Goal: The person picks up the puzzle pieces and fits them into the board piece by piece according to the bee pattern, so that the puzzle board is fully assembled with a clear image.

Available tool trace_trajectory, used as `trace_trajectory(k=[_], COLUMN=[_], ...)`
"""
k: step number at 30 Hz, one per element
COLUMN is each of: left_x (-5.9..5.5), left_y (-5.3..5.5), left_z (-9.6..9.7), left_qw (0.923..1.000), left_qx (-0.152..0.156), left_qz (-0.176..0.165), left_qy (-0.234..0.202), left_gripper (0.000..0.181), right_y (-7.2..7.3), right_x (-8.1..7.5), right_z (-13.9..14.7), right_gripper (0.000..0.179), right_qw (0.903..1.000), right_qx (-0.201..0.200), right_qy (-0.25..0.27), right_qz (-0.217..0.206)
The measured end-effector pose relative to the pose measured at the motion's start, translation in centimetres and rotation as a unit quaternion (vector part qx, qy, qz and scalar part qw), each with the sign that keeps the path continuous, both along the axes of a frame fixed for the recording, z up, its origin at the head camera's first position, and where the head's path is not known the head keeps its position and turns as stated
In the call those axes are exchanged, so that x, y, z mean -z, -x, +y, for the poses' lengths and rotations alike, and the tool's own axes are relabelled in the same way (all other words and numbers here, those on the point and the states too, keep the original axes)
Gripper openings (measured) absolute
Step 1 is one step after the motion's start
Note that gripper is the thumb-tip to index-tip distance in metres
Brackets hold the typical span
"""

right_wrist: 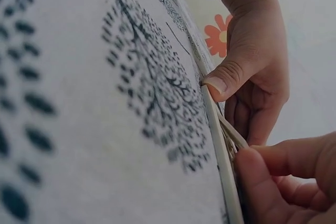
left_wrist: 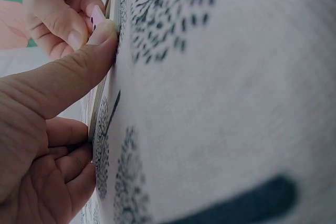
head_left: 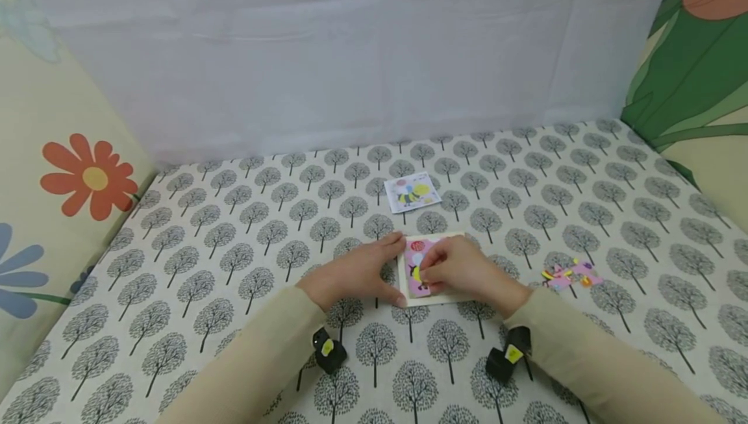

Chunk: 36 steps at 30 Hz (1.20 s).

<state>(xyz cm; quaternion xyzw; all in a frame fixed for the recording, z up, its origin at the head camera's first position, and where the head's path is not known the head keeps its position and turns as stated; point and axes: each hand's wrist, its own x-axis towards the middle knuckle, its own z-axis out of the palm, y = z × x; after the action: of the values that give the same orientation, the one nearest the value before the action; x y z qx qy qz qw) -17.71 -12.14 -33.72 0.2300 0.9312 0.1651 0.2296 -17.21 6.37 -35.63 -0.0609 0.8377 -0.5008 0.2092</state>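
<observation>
A shallow cream puzzle tray (head_left: 447, 299) lies on the cloth, with pink jigsaw pieces (head_left: 419, 286) showing a bee picture along its left part. My left hand (head_left: 361, 273) holds the tray's left side, thumb at the near corner and fingers at the far one. Over the middle, my right hand (head_left: 461, 269) pinches a puzzle piece between thumb and forefinger. This puzzle piece (right_wrist: 232, 130) is tilted against the tray in the right wrist view. From the left wrist, a pink corner of it shows beside my left thumb (left_wrist: 79, 72). My right hand hides much of the tray's right half.
Behind the tray lies a square picture card (head_left: 411, 193) with a bee on it. Several loose puzzle pieces (head_left: 569, 276) are heaped to the right of my right hand. The tree-print tablecloth (head_left: 234, 258) meets a white backdrop (head_left: 292, 73) at the rear.
</observation>
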Motion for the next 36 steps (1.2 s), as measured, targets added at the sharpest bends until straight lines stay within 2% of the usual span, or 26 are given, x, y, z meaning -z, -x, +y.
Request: trace_trajectory(k=[8, 13, 17, 22, 28, 36], left_x=[-0.1, -0.1, -0.1, -0.1, 0.0, -0.1], left_y=[0.1, 0.0, 0.0, 0.0, 0.1, 0.0], left_z=[-0.1, -0.1, -0.1, -0.1, -0.1, -0.1], left_qw=[1.0, 1.0, 1.0, 1.0, 0.9999, 1.0], left_qx=[0.002, 0.002, 0.004, 0.004, 0.006, 0.003], left_qz=[0.001, 0.002, 0.003, 0.004, 0.006, 0.002], left_qy=[-0.004, -0.005, -0.006, -0.007, -0.01, -0.008], left_gripper=[0.1, 0.1, 0.1, 0.101, 0.1, 0.1], right_y=[0.1, 0.0, 0.0, -0.1, -0.1, 0.1], right_x=[-0.4, -0.7, -0.9, -1.2, -1.2, -1.0], right_z=[-0.7, -0.9, -1.0, -1.1, -1.2, -1.1], right_gripper=[0.003, 0.008, 0.011, 0.014, 0.016, 0.02], right_qw=[0.9974, 0.994, 0.9891, 0.9789, 0.9688, 0.9692], right_qx=[-0.003, -0.013, -0.035, -0.068, -0.092, -0.109], right_qy=[-0.07, -0.106, -0.135, -0.167, -0.183, -0.174], right_qz=[0.016, 0.023, 0.046, 0.096, 0.139, 0.136])
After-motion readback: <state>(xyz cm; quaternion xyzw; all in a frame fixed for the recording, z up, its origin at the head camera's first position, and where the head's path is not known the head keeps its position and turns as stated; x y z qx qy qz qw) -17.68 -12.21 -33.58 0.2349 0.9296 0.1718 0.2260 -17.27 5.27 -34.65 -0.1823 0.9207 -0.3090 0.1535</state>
